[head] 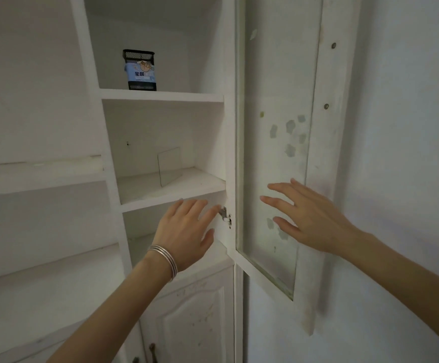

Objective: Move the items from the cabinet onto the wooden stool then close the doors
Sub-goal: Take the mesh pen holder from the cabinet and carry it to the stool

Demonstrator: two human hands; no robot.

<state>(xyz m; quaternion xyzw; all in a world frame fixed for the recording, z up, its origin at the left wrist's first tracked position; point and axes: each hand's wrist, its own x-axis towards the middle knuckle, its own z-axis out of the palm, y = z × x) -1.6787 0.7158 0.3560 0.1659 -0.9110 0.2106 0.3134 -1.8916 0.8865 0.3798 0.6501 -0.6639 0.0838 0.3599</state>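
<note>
A white cabinet (160,96) stands open with three shelves in view. On the top shelf sits a black mesh holder (140,70) with a blue labelled pack in it. A small square mirror (169,165) leans against the back wall of the middle shelf. My left hand (187,231), with bangles on the wrist, is spread open in front of the lowest shelf, holding nothing. My right hand (307,216) is open with fingers apart in front of the glass door (278,153), which is swung out to the right. The wooden stool is out of view.
A metal hinge (225,214) joins the glass door to the cabinet frame between my hands. Below is a shut white panelled door (194,318) with dark handles. Open white shelving (40,176) runs to the left. A white wall (409,153) lies to the right.
</note>
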